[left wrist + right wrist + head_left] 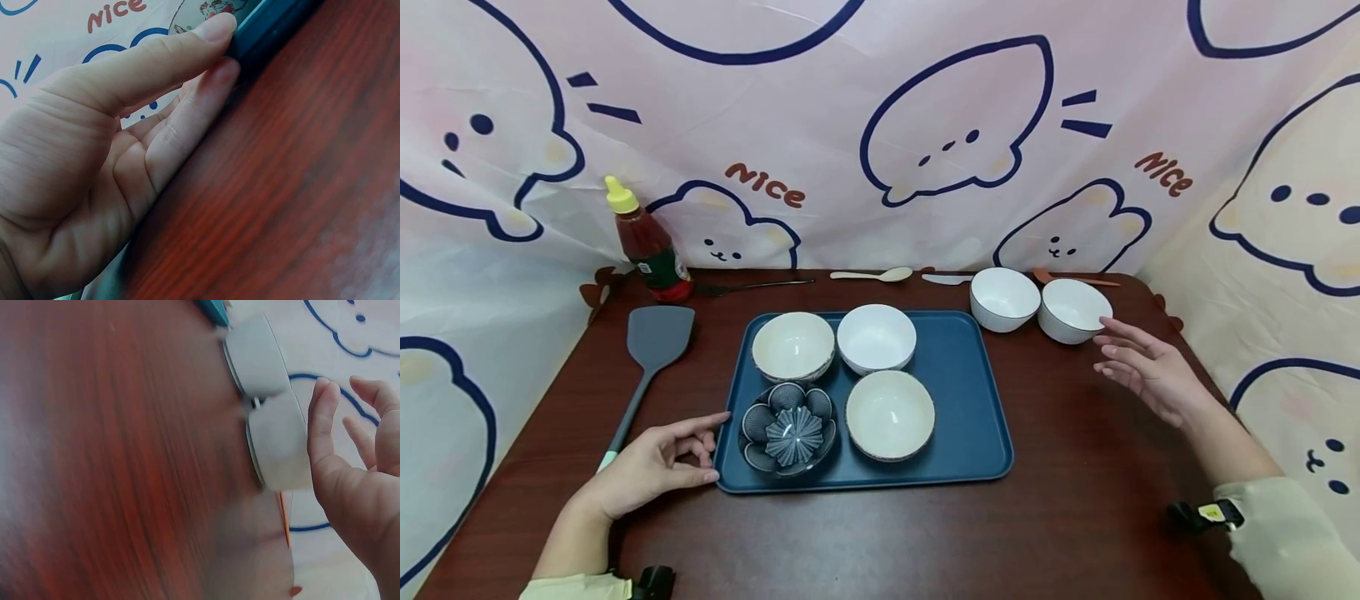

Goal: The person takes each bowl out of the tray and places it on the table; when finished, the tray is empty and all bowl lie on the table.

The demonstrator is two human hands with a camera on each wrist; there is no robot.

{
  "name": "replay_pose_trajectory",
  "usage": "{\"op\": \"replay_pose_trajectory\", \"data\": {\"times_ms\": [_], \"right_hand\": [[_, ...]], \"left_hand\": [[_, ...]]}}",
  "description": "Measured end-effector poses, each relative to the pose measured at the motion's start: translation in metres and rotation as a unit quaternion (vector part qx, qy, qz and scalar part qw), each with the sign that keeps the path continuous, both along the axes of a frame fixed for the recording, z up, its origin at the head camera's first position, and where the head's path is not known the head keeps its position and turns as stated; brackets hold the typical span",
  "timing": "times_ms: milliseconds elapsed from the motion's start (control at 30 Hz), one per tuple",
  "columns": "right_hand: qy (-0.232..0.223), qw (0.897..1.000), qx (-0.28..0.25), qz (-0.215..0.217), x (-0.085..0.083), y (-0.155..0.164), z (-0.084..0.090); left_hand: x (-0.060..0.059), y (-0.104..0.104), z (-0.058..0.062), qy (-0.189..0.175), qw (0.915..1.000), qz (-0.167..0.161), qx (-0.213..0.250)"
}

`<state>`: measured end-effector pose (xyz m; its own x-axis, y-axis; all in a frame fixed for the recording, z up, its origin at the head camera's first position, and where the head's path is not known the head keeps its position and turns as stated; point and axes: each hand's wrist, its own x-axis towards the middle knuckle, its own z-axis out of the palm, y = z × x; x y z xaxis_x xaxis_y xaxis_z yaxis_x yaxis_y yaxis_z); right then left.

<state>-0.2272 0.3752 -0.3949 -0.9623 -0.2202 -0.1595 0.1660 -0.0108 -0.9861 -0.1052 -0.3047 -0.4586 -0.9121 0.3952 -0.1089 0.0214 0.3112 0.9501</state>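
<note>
At the left edge of a blue tray (970,400), my left hand (658,467) has its thumb and index fingertips against the rim. Its other fingers are bent. In the left wrist view, the fingertips meet the tray's dark edge (275,31). Two cream bowls (793,346) (891,415), a white bowl (876,337) and a dark petal-patterned bowl (790,429) stand on the tray. My right hand (1153,375) is beside the right of two white bowls (1072,310) (1003,298), fingers loosely spread, holding nothing; whether a fingertip touches it I cannot tell.
Left of the tray lies a grey spatula (658,342), with a red sauce bottle (655,250) behind it. Along the back edge are a dark fork (752,286), a pale spoon (872,274), a knife (946,279) and an orange-brown utensil (1093,282). A printed cloth (820,125) hangs behind.
</note>
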Motion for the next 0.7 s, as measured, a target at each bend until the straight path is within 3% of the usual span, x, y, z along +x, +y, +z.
{"op": "replay_pose_trajectory", "data": {"times_ms": [200,367,700], "right_hand": [[0.009,0.998,0.051,0.028,0.007,-0.022,0.002],[0.020,0.994,0.073,0.079,0.008,-0.040,0.001],[0.003,0.986,0.106,0.128,-0.002,-0.083,-0.007]], "left_hand": [[0.000,-0.001,0.000,0.000,1.0000,0.000,0.000],[0.001,0.000,0.002,0.003,0.9999,-0.009,0.011],[0.001,0.002,0.002,0.008,1.0000,0.000,0.002]]}}
